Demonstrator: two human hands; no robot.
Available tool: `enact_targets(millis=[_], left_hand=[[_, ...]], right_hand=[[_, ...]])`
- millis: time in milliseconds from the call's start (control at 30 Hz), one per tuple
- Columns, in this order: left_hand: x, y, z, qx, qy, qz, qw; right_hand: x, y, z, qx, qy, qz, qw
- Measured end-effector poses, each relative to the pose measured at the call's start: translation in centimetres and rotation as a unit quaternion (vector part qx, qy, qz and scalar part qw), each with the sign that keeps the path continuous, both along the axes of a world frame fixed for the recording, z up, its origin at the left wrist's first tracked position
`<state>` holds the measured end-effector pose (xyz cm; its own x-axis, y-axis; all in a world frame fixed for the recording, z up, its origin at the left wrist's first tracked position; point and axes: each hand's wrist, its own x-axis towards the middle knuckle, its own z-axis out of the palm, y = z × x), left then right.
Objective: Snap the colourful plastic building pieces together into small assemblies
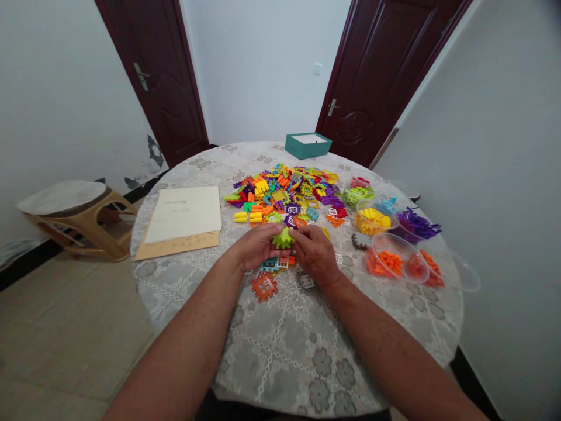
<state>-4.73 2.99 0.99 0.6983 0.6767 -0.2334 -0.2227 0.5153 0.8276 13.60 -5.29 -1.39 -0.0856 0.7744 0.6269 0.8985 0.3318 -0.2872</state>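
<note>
- Lime-green toothed piece (283, 238): located between both hands, above the near edge of the mixed pile (280, 193).
- Left hand (258, 245): grasping the lime-green toothed piece from its left side.
- Right hand (316, 252): fingers closed on the same piece at its right side.
- Orange toothed square (265, 287): flat on the patterned tablecloth (280, 351), just below the hands.
- Clear tubs (407, 248): right of the pile, containing sorted pieces.
- Paper sheets (184, 213): left of the pile.
- Teal box (300, 148): at the far table edge.
</note>
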Motion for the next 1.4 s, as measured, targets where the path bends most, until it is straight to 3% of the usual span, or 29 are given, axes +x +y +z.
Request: enact_targets(millis=[133,233,400,500,600,867,967,1100,1200,1400], left_hand=[[0.0,-0.1,-0.1,0.019,0.006,0.018,1.0],[-0.4,0.6,0.0,0.011,-0.017,0.093,0.995],[-1.4,2.5,0.2,-0.023,-0.043,0.256,0.965],[-1.8,3.5,0.1,-0.053,-0.048,0.342,0.937],[-1.9,4.0,-0.1,-0.073,-0.059,0.388,0.917],[-1.7,4.2,-0.6,-0.081,-0.059,0.393,0.914],[-1.6,4.1,-0.6,-0.072,-0.056,0.387,0.918],[-1.6,3.8,-0.5,-0.056,-0.047,0.38,0.922],[-1.5,3.7,-0.5,-0.052,-0.045,0.374,0.925],[-1.4,3.8,-0.6,-0.062,-0.04,0.359,0.93]], right_hand=[[-0.6,0.0,0.2,-0.006,-0.04,0.068,0.997],[-0.4,-0.1,0.4,0.016,-0.014,0.12,0.993],[0.6,2.1,1.1,0.018,0.018,0.053,0.998],[1.0,4.8,1.8,-0.034,-0.022,0.027,0.999],[0.6,7.5,2.5,-0.106,-0.085,-0.003,0.991],[-2.8,10.4,2.9,-0.263,-0.203,-0.077,0.94],[-3.3,10.6,2.7,-0.267,-0.21,-0.104,0.935],[-3.3,10.4,2.6,-0.245,-0.243,-0.093,0.934],[-2.7,10.1,2.4,-0.227,-0.209,-0.09,0.947],[-0.4,8.9,2.5,-0.158,-0.031,-0.107,0.981]])
